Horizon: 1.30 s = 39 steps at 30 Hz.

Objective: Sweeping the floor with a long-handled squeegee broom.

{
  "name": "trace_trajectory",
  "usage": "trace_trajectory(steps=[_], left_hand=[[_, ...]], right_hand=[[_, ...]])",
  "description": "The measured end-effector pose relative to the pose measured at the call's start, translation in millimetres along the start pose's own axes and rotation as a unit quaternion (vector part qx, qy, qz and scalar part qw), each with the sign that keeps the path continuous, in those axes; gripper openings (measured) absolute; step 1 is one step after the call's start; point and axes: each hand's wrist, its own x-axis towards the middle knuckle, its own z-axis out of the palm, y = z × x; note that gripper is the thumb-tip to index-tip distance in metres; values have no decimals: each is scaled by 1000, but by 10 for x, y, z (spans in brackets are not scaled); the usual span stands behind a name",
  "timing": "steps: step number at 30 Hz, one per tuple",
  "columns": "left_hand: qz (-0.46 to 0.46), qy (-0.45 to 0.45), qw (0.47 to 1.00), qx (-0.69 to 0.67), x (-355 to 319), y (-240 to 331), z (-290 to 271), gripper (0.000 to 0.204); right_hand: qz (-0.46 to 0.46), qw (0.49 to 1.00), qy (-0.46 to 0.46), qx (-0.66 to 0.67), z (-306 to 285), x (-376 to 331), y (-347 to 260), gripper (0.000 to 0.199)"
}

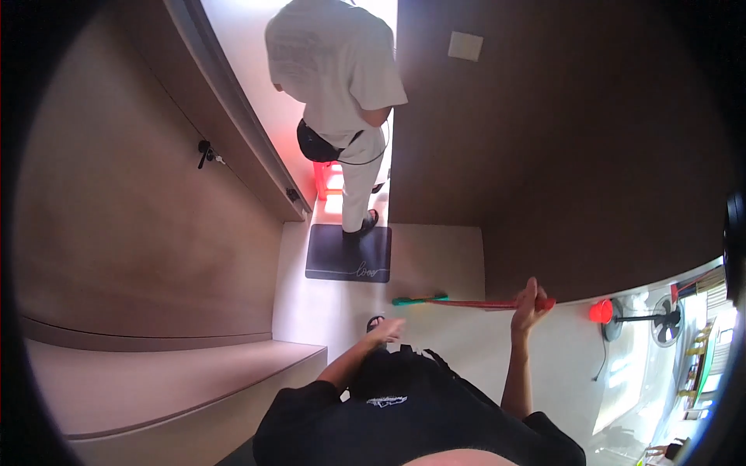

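Entrance area with pale floor (451, 248); a red-handled tool (475, 304) is low in front, its green head near the mat.
At left is a brown door (116, 171); next, a dark mat (330, 252), where a person in white (334, 70) has one foot. The left hand (386, 332) is without load, its grip loosely spread. The right hand (530, 307) has its grip closed around the handle's end, so a wide swing leftward could, I think, hit this foot or drag the mat. With only one hand so far from the head, the head might twist. Further right, a backward push could knock the red bucket (600, 311) beside the fan (666, 321).
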Motion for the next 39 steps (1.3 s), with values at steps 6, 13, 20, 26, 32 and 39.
trace_trajectory(steps=[6, 13, 20, 26, 32, 39], left_hand=[[18, 297, 947, -119, -243, -1168, -1812, 36], [-19, 413, 910, -22, -663, -2252, -2196, 28], [-94, 313, 929, -173, -685, -1757, -1834, 33], [-16, 260, 959, -111, -484, -1006, -1784, 35], [103, 255, 961, -20, -333, -752, -1659, 28], [58, 178, 982, 19, -661, -932, -719, 26]], right_hand=[[-72, 995, 74, -14, 897, 960, 77, 46], [-148, 975, 164, -9, 1215, 1252, -51, 43], [-167, 979, 103, -59, 1034, 1113, 718, 40], [-28, 981, 194, -2, 789, 779, 1529, 35], [-124, 985, 56, -107, 589, -289, 1536, 43], [-26, 992, 43, -117, -151, -1608, 1407, 41]])
